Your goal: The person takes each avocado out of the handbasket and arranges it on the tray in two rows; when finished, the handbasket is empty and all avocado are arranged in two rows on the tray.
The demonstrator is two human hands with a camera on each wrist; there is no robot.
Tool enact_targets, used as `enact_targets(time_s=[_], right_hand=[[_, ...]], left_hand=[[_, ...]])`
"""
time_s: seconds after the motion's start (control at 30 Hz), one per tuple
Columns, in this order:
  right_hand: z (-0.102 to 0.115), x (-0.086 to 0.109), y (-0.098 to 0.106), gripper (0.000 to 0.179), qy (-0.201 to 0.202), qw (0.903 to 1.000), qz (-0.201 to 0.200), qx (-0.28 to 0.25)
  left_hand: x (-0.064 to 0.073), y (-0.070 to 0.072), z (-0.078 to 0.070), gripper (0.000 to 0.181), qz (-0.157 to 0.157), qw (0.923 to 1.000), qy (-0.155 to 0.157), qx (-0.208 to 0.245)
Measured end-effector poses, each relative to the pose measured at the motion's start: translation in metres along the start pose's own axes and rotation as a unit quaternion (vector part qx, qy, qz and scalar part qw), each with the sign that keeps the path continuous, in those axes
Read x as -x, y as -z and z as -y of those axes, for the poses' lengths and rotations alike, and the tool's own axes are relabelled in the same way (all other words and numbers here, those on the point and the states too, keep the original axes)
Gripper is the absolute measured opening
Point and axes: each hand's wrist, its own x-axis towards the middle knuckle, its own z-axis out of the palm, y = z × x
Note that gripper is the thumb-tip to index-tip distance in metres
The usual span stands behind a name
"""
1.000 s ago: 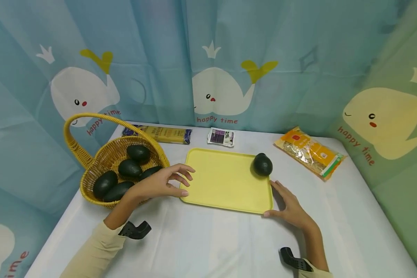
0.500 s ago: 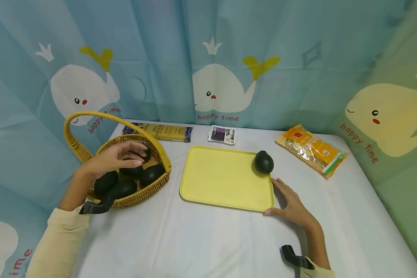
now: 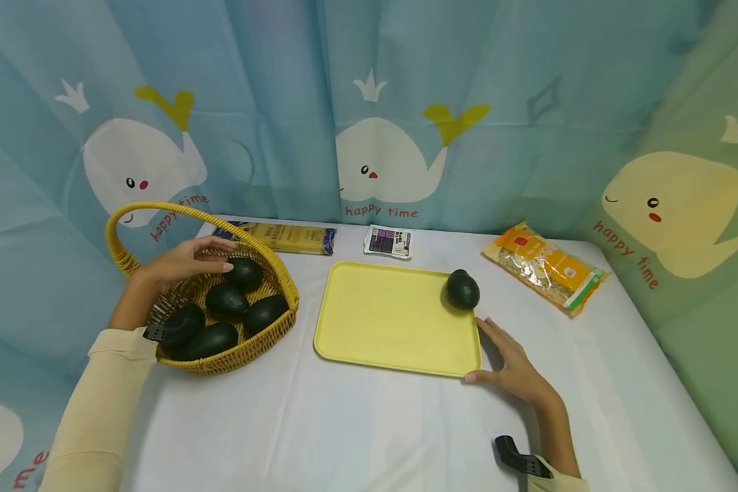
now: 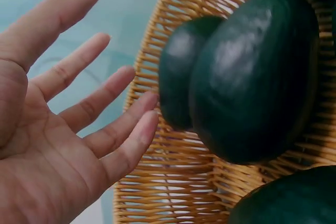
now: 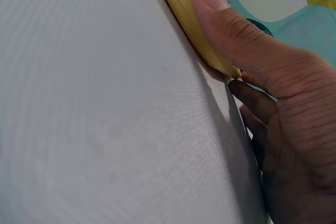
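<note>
A yellow wicker basket (image 3: 285, 301) at the left holds several dark green avocados (image 3: 226, 299). Over its far left part reaches my left hand (image 3: 181, 265), its fingertips beside the rearmost avocado (image 3: 246, 275). In the left wrist view that hand's fingers (image 4: 84, 109) are spread and hold nothing; two avocados (image 4: 252, 77) lie close by, overlapping in view. My right hand (image 3: 515, 369) touches the near right corner of the yellow tray (image 3: 393, 321), thumb (image 5: 231, 30) at the front rim, fingers along the right side. One avocado (image 3: 463, 290) sits at the tray's far right corner.
Behind the basket lies a long yellow packet (image 3: 292, 238), and a small white-and-purple packet (image 3: 389, 242) is behind the tray. An orange bag (image 3: 544, 266) rests at the back right. A printed curtain (image 3: 270, 137) stands behind the white table (image 3: 344, 437).
My left hand has moved left from the tray's left edge to above the basket, then down beside the rearmost avocado. My right hand stays at the tray corner.
</note>
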Motion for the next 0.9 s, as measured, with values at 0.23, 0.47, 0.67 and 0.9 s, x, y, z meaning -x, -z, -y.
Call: enact_targets(time_s=[0.23,0.47,0.67,0.9], right_hand=[[0.001,0.0,-0.003,0.111,-0.001,1.0,0.001,-0.002],[0.002,0.0,-0.003,0.112,-0.012,0.9999,0.003,0.006],[0.001,0.001,-0.001,0.112,-0.004,0.9999,0.001,0.01],[0.002,0.001,0.0,0.113,-0.006,0.9999,-0.002,0.009]], left_hand=[[-0.01,0.001,0.008,0.059,0.014,0.9992,0.03,-0.023],[-0.019,0.0,0.014,0.064,0.041,0.9955,0.049,-0.07],[-0.025,-0.002,0.017,0.062,0.052,0.9949,0.046,-0.072],[-0.033,-0.006,0.02,0.066,0.053,0.9944,0.051,-0.076]])
